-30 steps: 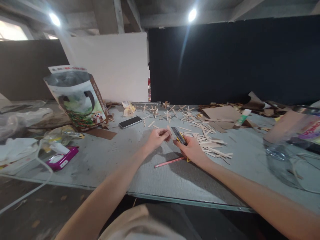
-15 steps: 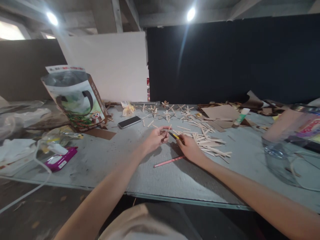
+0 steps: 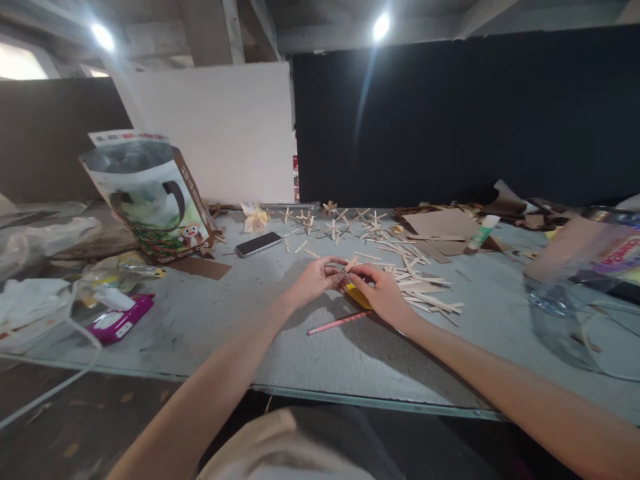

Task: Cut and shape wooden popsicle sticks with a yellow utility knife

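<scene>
My left hand (image 3: pixel 316 280) is closed, its fingertips pinching a small wooden stick (image 3: pixel 352 263) above the table. My right hand (image 3: pixel 383 293) has come up against it, thumb and fingers meeting the left fingertips at the stick. Beneath the right fingers shows a yellow-handled tool (image 3: pixel 359 296), kept in that hand; its tip and exact kind are hidden. A pink pencil (image 3: pixel 339 324) lies just below both hands. Beside the right hand spreads a pile of loose wooden sticks (image 3: pixel 425 287).
Several star-shaped stick pieces (image 3: pixel 334 230) stand farther back. A black phone (image 3: pixel 259 245) lies left of them. At left are a large printed bag (image 3: pixel 150 200) and a purple device (image 3: pixel 123 319). Cardboard (image 3: pixel 440 225), a glue stick (image 3: pixel 483 233) and a clear plastic container (image 3: pixel 560 327) are at right.
My right hand has moved left and up to meet the left fingertips at the stick. The yellow tool has turned from pointing at the stick to lying under the right fingers.
</scene>
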A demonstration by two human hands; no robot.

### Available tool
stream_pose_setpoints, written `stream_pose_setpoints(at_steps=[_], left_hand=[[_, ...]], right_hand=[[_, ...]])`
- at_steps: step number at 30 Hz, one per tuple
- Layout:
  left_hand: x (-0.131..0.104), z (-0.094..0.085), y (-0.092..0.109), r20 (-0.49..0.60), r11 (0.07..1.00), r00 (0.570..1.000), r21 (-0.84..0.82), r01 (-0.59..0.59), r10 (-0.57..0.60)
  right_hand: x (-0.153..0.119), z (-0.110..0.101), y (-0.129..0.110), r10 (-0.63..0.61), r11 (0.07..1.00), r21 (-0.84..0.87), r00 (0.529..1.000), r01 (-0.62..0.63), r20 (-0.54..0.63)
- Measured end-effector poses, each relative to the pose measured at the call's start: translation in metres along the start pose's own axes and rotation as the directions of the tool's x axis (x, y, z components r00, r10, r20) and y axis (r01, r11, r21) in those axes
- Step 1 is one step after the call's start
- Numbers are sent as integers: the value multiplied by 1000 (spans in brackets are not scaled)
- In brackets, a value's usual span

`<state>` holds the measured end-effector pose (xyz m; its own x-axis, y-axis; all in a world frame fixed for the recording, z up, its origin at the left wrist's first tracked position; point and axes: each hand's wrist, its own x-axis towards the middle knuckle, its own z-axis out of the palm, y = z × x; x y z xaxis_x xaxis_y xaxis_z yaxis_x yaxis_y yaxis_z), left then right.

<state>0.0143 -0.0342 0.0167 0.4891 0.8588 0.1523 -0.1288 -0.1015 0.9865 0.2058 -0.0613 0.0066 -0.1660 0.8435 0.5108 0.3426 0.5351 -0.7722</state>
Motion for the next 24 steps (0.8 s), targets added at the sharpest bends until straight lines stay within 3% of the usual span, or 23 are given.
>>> stream_pose_setpoints(at_steps=[7, 24], left_hand=[[0, 1, 2, -6, 999, 1000, 45, 16, -15], [-2, 1, 4, -10, 991, 998, 120, 61, -61]], right_hand=[[0, 0, 0, 52, 997, 65, 999, -51, -14], [2, -5, 1, -24, 1000, -15, 999, 25, 38]])
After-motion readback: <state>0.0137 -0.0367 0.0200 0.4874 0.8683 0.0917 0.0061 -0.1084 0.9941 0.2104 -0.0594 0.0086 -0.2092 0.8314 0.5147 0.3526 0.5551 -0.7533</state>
